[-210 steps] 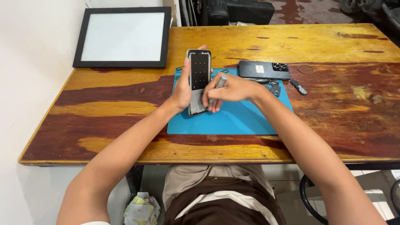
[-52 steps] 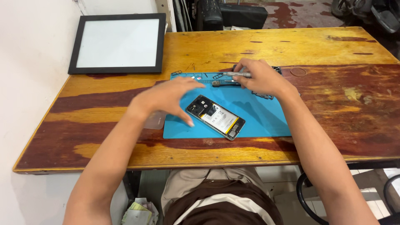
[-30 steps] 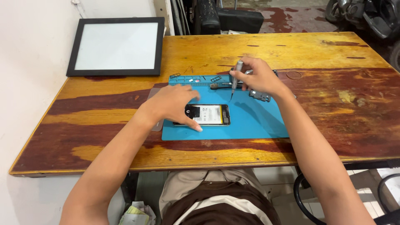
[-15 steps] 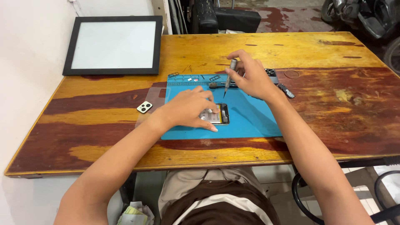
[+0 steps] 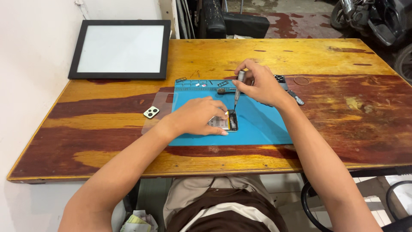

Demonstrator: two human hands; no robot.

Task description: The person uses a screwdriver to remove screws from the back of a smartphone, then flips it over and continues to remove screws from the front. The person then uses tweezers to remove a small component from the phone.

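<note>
The left hand (image 5: pixel 198 117) is covering most of the opened phone (image 5: pixel 229 122), the right hand (image 5: pixel 259 85) is hiding part of a dark device (image 5: pixel 281 80) behind it, and the screwdriver (image 5: pixel 238 88) tip is looking too small to make out.

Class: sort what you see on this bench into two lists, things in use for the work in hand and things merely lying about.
In use:
left hand pressing the opened phone
right hand holding the screwdriver
blue mat

Lying about:
framed white panel
small camera cover
dark phone part
wooden table

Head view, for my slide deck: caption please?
Left hand steadies opened phone on blue mat; right hand applies screwdriver.
</note>
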